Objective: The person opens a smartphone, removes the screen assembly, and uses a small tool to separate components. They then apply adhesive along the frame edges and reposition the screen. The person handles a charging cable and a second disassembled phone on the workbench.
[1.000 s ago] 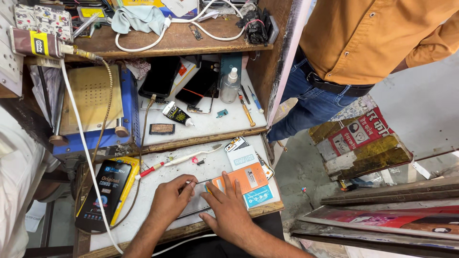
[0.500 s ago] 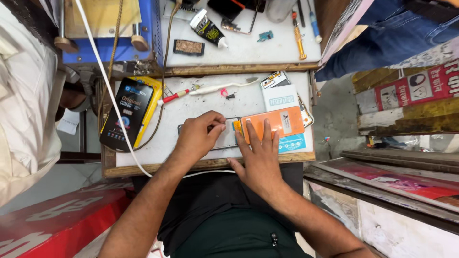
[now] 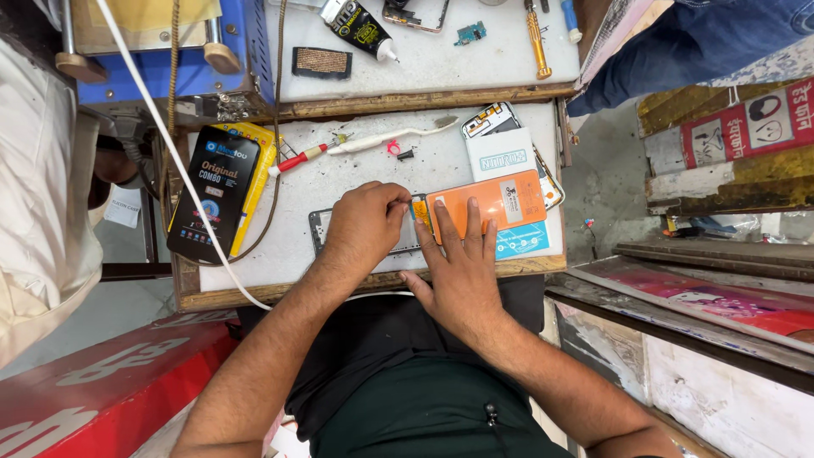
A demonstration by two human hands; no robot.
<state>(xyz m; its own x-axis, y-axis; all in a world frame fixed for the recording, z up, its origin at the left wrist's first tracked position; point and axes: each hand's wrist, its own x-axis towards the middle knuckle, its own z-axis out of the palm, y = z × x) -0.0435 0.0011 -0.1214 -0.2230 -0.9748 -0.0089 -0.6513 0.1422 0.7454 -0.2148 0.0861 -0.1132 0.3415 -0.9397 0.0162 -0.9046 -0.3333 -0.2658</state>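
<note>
A phone frame (image 3: 319,231) lies flat on the white worktop (image 3: 356,170), mostly covered by my hands. My left hand (image 3: 363,231) rests on it with the fingertips pinched at its right end; what they pinch is too small to tell. My right hand (image 3: 458,263) lies flat with spread fingers on an orange rectangular part (image 3: 500,197), pressing it down. That orange part overlaps small white and blue boxes (image 3: 500,153) at the worktop's right edge.
A black and yellow packet (image 3: 216,191) lies at the left with a white cable (image 3: 170,153) across it. A red-handled tool (image 3: 297,159), a white tool (image 3: 381,138) and a glue tube (image 3: 360,25) lie behind. A person in jeans (image 3: 704,42) stands at the upper right.
The camera has tilted down and closer, so the upper shelf has left the view. Both hands stay on the phone frame and orange part, with little movement.
</note>
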